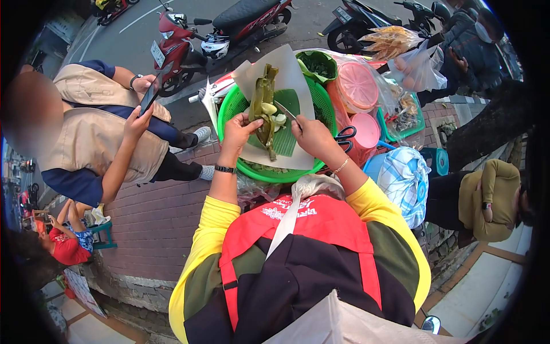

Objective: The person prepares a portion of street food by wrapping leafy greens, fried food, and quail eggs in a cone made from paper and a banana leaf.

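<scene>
A green plastic basket (231, 103) stands in front of me, with brown paper (285, 62) and a green banana leaf (291, 144) over it. My left hand (240, 131) pinches an opened, darker leaf wrapper (265, 92), which holds pale whitish pieces (279, 120). In my right hand (310, 133) is a knife (285, 110), its blade pointing left towards those pieces. The blade's tip lies close to the pale food; whether it touches cannot be made out.
Right of the basket are black-handled scissors (345, 137), pink-lidded containers (357, 86) and a blue-and-white checked cloth (400, 182). A person in a beige vest (86, 123) holds a phone (148, 100) at the left. Parked motorbikes (192, 43) stand beyond; another person (492, 198) is at the right.
</scene>
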{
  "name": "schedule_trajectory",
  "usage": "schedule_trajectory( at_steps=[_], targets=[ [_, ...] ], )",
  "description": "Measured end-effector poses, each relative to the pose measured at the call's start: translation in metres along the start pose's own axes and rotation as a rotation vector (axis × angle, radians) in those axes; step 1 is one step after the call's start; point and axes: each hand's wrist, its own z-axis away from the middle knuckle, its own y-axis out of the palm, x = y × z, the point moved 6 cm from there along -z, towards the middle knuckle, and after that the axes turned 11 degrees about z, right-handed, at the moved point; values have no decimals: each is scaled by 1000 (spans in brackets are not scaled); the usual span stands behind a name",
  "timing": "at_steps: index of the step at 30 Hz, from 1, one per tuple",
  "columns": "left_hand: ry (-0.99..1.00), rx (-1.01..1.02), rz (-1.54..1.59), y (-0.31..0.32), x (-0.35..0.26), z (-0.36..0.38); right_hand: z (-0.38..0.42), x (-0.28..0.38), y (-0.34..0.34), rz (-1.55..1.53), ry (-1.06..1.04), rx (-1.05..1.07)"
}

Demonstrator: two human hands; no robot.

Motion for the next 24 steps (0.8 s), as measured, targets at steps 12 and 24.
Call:
schedule_trajectory(
  at_steps=[12, 24],
  targets=[
    [837, -211, -834, 49, -126, 40, 12, -30, -31, -58, 107, -127],
    [89, 805, 16, 155, -30, 125, 334, -39, -53, -938, 811, -474]
  ],
)
